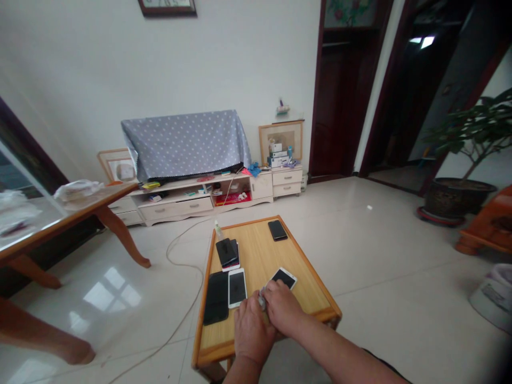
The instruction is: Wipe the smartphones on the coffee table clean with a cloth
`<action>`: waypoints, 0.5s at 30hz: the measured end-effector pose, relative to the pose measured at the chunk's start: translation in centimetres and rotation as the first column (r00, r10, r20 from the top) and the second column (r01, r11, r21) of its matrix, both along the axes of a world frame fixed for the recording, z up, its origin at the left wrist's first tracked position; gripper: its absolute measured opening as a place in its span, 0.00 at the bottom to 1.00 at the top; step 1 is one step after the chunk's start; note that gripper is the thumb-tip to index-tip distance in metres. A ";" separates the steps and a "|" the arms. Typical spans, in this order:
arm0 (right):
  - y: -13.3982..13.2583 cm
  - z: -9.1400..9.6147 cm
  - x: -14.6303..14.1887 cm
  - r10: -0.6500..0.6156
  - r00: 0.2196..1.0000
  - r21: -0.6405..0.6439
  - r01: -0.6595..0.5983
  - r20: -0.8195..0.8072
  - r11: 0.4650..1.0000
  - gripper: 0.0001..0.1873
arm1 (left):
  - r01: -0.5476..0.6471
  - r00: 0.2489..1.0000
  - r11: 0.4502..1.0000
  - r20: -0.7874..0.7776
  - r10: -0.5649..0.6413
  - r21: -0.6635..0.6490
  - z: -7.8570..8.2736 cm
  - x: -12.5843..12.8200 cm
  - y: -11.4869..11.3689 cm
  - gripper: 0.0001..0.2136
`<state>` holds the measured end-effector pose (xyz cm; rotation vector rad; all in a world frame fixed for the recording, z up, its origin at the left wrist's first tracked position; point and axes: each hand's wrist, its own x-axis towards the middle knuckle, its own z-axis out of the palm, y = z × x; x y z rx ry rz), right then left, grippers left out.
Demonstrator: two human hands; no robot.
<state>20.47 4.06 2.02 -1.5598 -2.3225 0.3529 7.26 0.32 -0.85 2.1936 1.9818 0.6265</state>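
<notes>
My left hand and my right hand sit close together at the near edge of a low rectangular table of honey-coloured wood, low in the middle of the frame, both curled over rather than spread open. Pinched between them is a small pale grey wad, too small and hidden to tell if it is cloth or tissue, and I cannot tell which hand really grips it. Just past my right hand, a white-framed smartphone with a dark screen lies tilted across the tabletop, its near end hidden behind my fingers. To the left of my hands lie a second white-framed smartphone and a flat black phone-shaped slab, side by side. Further up, a black phone rests on top of a white phone, and a lone black smartphone lies near the far edge. A small clear bottle stands at the far left corner of the table. A thin white cable curves over the glossy floor tiles left of the table, a cream drawer cabinet under a grey polka-dot cloth stands against the far wall, and a leafy potted plant stands at the right of the frame
</notes>
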 end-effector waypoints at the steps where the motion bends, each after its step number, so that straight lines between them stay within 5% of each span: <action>1: 0.5 0.3 0.6 -0.031 0.999 0.001 0.031 0.024 1.000 0.17 | -0.007 1.000 1.000 -0.004 0.007 0.004 0.1 0.1 0.0 0.28; 6: 2.1 1.1 2.6 -0.208 0.973 0.010 0.208 0.102 0.978 0.17 | 0.008 1.000 1.000 -0.024 -0.008 -0.005 0.4 0.2 -0.1 0.30; 12: -0.5 -0.5 0.6 -0.025 1.000 0.023 0.025 0.007 0.999 0.21 | -0.006 0.999 0.999 -0.038 0.004 -0.047 0.2 0.2 0.1 0.29; 15: 0.0 -0.7 1.0 -0.053 0.999 -0.015 0.053 0.006 0.999 0.24 | -0.011 0.999 0.999 -0.052 0.009 -0.043 0.3 0.3 0.1 0.28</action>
